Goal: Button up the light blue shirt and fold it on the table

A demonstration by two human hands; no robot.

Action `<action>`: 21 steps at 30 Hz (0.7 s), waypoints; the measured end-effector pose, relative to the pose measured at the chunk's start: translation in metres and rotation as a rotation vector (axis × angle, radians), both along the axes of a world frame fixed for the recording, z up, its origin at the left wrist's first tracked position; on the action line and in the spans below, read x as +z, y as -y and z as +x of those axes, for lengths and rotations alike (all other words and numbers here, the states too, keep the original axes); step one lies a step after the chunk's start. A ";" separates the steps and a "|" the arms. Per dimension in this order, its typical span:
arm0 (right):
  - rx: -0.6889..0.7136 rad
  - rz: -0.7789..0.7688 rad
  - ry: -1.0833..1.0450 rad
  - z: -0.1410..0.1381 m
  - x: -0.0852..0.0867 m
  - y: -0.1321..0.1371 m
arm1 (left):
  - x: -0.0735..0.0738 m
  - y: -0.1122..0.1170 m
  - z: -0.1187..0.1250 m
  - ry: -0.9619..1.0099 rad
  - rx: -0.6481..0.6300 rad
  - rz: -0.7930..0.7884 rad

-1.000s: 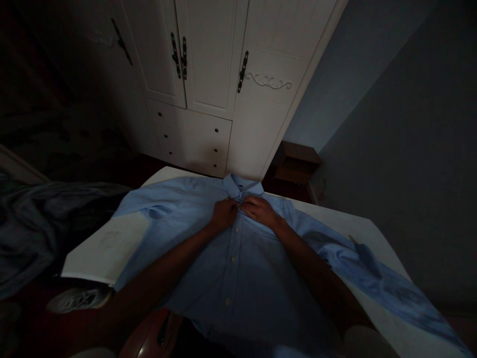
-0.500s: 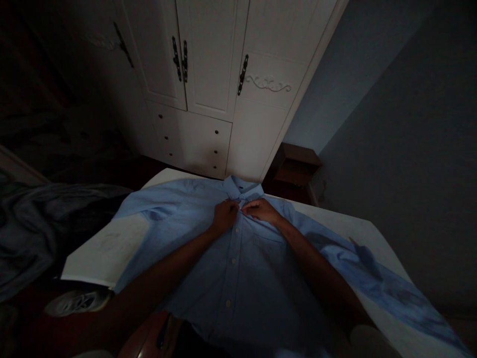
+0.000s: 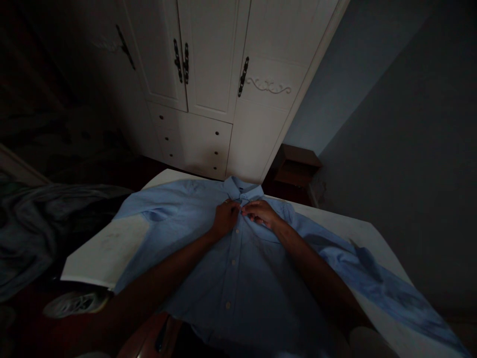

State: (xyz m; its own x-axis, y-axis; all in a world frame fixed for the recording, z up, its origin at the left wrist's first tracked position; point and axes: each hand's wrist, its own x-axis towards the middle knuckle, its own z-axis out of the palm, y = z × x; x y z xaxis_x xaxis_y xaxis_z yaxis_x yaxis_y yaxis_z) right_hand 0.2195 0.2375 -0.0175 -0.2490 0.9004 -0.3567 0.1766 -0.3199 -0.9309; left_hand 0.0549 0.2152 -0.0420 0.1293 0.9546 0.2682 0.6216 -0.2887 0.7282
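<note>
A light blue button-up shirt (image 3: 201, 214) lies face up and spread out, its collar (image 3: 244, 189) at the far edge and its sleeves stretched to both sides. Just below the collar, my left hand (image 3: 225, 218) pinches the front placket from the left. Opposite it, my right hand (image 3: 261, 213) grips the same strip of cloth with closed fingers. The fingertips of both hands nearly meet and hide the button area there. Farther down the placket, several pale buttons show in their row.
The shirt rests on a white table (image 3: 106, 243). Beyond its far edge stands a white wardrobe (image 3: 208, 64) with dark handles. A small brown cabinet (image 3: 300, 155) is by the wall. Grey cloth (image 3: 33, 223) lies at left, above a shoe (image 3: 72, 304) on the floor.
Both hands stay at the placket below the collar. The right hand's fingers have shifted slightly; the shirt lies almost the same.
</note>
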 end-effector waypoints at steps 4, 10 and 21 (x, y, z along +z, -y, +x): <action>0.008 -0.007 -0.004 -0.002 0.001 0.000 | -0.001 -0.001 -0.001 -0.033 -0.018 0.001; 0.029 -0.013 -0.002 -0.002 0.000 -0.001 | 0.002 -0.006 -0.006 -0.029 -0.042 -0.029; 0.059 0.011 -0.043 0.000 -0.006 -0.003 | 0.018 -0.001 -0.015 -0.083 -0.113 0.049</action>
